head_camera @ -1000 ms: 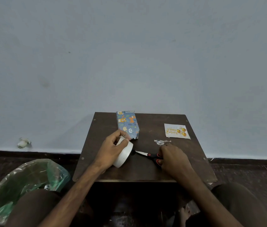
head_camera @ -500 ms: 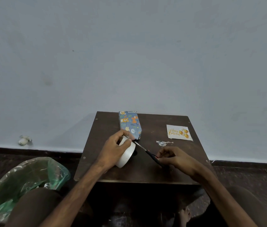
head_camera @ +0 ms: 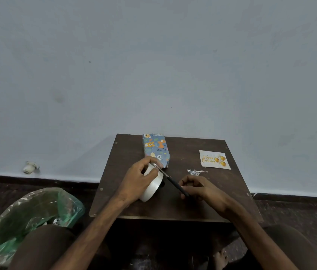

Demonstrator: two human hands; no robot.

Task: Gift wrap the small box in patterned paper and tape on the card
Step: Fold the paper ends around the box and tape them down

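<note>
Cutting tape

The left hand (head_camera: 136, 178) gripped a tape roll (head_camera: 152, 187) on the counter (head_camera: 192, 207); the right hand (head_camera: 198, 189) held scissors (head_camera: 170, 181), tips at the roll's top. The wrapped box (head_camera: 156, 150) lay just behind, the birthday card (head_camera: 214, 159) apart at right. Blades so near the left fingers might nick them.

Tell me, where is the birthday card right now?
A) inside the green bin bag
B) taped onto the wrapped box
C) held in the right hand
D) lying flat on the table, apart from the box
D: the card lies flat on the table, apart from the wrapped box; the right hand grips the scissors instead.
</note>
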